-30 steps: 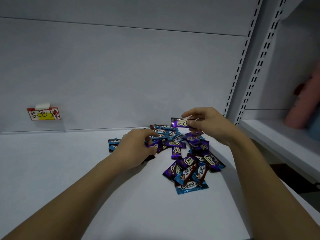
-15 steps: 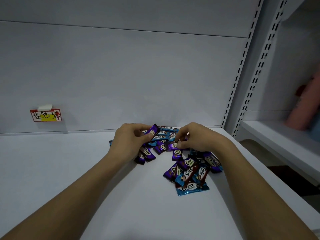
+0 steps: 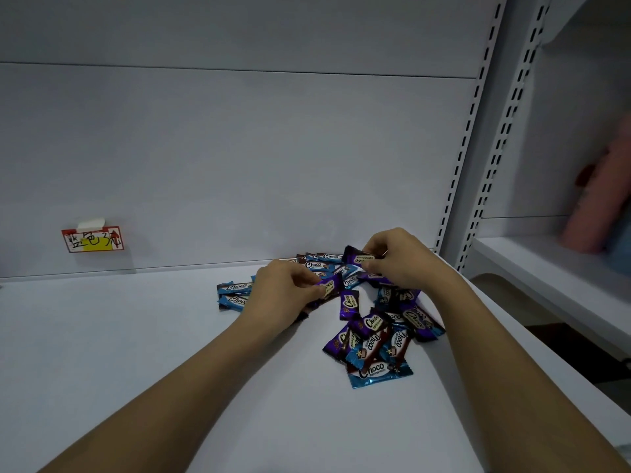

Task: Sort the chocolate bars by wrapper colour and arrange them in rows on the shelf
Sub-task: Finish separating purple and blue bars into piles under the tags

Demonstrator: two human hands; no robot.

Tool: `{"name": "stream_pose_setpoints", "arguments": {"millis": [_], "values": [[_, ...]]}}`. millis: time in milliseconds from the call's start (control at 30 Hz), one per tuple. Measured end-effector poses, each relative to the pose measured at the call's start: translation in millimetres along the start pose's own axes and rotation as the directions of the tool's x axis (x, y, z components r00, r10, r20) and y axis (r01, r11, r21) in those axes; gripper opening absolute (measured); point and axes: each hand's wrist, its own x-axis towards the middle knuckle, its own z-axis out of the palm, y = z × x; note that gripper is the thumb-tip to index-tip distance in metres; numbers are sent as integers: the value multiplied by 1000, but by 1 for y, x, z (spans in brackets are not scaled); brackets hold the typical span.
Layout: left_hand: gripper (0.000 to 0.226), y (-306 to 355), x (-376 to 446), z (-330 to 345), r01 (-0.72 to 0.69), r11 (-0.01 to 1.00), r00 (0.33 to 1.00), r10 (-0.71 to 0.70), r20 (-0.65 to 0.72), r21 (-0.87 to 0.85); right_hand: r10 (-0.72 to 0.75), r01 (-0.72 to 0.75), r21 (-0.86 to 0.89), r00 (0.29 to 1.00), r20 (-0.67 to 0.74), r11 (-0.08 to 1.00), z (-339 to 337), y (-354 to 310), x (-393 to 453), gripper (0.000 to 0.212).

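Two hands pick purple chocolate bars from a pile.
The left hand (image 3: 283,291) pinches one purple bar (image 3: 329,286); the right hand (image 3: 399,259) pinches another purple bar (image 3: 358,257) above the pile (image 3: 375,322) on the white shelf (image 3: 119,336).

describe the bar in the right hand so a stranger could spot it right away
On the white shelf, find the heap of chocolate bars near the back wall. The right hand pinches a purple bar above the heap's far edge, the only one lifted clear of the pile.
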Motion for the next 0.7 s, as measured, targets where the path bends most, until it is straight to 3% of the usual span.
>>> {"name": "stream_pose_setpoints", "arguments": {"millis": [133, 300, 433, 700], "values": [[25, -1, 4, 5, -78, 949, 997, 80, 6, 307, 24, -24, 45, 1000, -2, 999, 4, -1, 2, 12], [33, -3, 3, 6, -135, 911, 990, 110, 84, 390, 26, -27, 81, 1000, 14, 996, 7, -3, 3, 12], [30, -7, 5, 9, -129, 918, 990, 98, 100, 375, 27, -29, 94, 999, 19, 995, 9, -4, 2, 10], [27, -7, 1, 1, -155, 974, 988, 155, 13, 166, 37, -40, 223, 999, 16, 974, 11, -6, -1, 5]]}}
